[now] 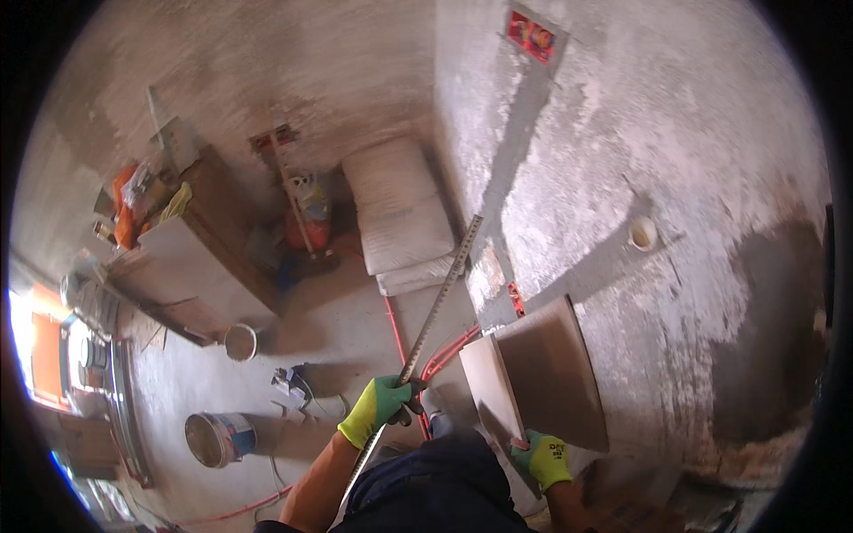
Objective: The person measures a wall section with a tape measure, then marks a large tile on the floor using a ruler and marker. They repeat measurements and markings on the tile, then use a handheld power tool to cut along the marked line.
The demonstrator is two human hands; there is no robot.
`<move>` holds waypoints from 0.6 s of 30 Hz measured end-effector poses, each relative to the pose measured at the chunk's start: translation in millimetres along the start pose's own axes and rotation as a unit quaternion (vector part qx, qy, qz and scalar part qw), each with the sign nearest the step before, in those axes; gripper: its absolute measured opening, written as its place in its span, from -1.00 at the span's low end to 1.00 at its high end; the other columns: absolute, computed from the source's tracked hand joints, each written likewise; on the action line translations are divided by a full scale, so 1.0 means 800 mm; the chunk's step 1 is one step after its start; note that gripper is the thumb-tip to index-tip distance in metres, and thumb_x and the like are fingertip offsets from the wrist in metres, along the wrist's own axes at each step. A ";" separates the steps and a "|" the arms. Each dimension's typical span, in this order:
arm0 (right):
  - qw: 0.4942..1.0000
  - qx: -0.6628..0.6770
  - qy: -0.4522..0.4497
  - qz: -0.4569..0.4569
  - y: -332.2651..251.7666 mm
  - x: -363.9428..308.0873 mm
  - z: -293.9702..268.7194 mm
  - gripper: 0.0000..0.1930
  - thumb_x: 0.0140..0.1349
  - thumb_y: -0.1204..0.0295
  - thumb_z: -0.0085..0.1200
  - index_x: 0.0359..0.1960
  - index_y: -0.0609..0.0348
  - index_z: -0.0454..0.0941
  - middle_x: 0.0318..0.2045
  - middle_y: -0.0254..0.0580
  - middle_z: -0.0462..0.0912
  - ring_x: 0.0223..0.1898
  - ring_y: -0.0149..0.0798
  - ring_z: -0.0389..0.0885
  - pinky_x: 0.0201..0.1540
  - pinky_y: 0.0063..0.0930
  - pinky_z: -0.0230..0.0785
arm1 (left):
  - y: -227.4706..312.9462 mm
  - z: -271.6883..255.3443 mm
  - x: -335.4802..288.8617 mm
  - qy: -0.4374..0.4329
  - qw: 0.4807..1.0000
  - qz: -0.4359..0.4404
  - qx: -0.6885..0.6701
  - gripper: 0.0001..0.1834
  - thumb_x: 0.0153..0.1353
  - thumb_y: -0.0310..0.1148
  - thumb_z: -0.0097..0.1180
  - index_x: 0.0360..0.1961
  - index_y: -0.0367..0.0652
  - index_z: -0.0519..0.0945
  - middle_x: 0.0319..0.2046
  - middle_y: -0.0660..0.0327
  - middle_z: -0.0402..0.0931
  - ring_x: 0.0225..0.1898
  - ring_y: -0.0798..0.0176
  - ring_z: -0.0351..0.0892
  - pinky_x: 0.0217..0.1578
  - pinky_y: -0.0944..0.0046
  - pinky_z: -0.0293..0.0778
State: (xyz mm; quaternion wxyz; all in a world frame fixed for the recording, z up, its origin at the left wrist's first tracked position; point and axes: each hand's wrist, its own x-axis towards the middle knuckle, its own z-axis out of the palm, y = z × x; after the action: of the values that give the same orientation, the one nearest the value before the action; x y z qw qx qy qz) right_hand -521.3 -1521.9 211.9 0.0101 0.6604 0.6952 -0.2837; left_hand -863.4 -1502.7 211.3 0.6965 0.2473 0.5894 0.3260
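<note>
In my left hand point(388, 410), gloved in green and yellow, the fingers are closed around a long, thin ruler point(435, 313) with markings along its edge. The ruler slants from beside my left forearm up to the right, its far end near the wall corner. My right hand point(540, 456), in a matching glove, grips the near edge of a pale flat tile or board point(491, 384). That panel stands tilted beside a larger brown panel point(555, 373), which leans on the right wall. Part of my right hand's grip is hidden by the panel edge.
Red conduits point(451, 349) run along the floor by the corner. Stacked white sacks point(398, 209) lie against the back wall. A paint bucket point(211, 440), a smaller pail point(241, 342) and a small tool with a cord point(293, 385) are left; leaning boards point(200, 271) stand behind.
</note>
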 end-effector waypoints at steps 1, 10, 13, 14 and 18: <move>1.000 -0.011 -0.012 -0.017 -0.002 0.008 0.001 -0.63 0.17 0.07 0.07 -0.51 0.16 0.55 -0.51 0.19 0.59 -0.37 0.27 0.59 -0.31 0.04 0.39 | 0.000 -0.002 -0.001 0.007 1.000 -0.006 -0.026 -0.59 0.33 -0.36 -0.01 0.14 -0.35 0.56 -0.41 0.07 0.67 -0.60 0.36 0.57 -0.56 0.44 0.46; 0.973 -0.104 -0.146 -0.143 0.071 0.040 0.040 -0.68 0.21 0.12 0.10 -0.35 0.14 0.64 -0.46 0.00 0.67 -0.42 0.07 0.65 -0.35 -0.12 0.48 | -0.070 -0.059 -0.057 0.189 0.976 -0.080 -0.078 -0.67 0.32 -0.18 0.10 -0.15 -0.23 0.67 -0.48 0.20 0.67 -0.63 0.40 0.56 -0.62 0.39 0.41; 0.860 -0.306 -0.130 -0.387 0.122 0.060 0.073 -0.80 0.33 0.28 0.02 -0.35 0.07 0.63 -0.50 -0.20 0.65 -0.52 -0.06 0.62 -0.46 -0.21 0.48 | -0.114 -0.070 -0.083 0.232 0.960 -0.077 -0.137 -0.69 0.31 -0.18 0.13 -0.27 -0.25 0.68 -0.53 0.23 0.67 -0.66 0.39 0.54 -0.62 0.36 0.43; 0.762 -0.424 -0.124 -0.473 0.129 0.078 0.079 -0.81 0.31 0.33 0.01 -0.39 0.07 0.63 -0.55 -0.19 0.63 -0.50 -0.08 0.63 -0.45 -0.22 0.46 | -0.131 -0.073 -0.091 0.238 0.955 -0.073 -0.160 -0.70 0.31 -0.19 0.13 -0.28 -0.25 0.67 -0.53 0.22 0.67 -0.66 0.38 0.54 -0.61 0.35 0.45; 0.881 -0.313 -0.135 -0.328 0.092 0.111 0.051 -0.67 0.21 0.24 0.20 -0.49 0.32 0.61 -0.53 0.11 0.61 -0.45 0.01 0.67 -0.39 -0.12 0.45 | -0.194 -0.071 -0.125 0.285 0.917 -0.072 -0.270 -0.71 0.32 -0.20 0.15 -0.28 -0.25 0.67 -0.55 0.20 0.67 -0.66 0.37 0.55 -0.59 0.32 0.49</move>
State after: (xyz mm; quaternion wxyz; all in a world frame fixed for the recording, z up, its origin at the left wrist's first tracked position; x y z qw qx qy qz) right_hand -479.4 -1460.0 115.0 0.2165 0.3123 0.9165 -0.1248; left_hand -902.9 -1683.0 153.5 0.5605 -0.0963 0.6691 0.4783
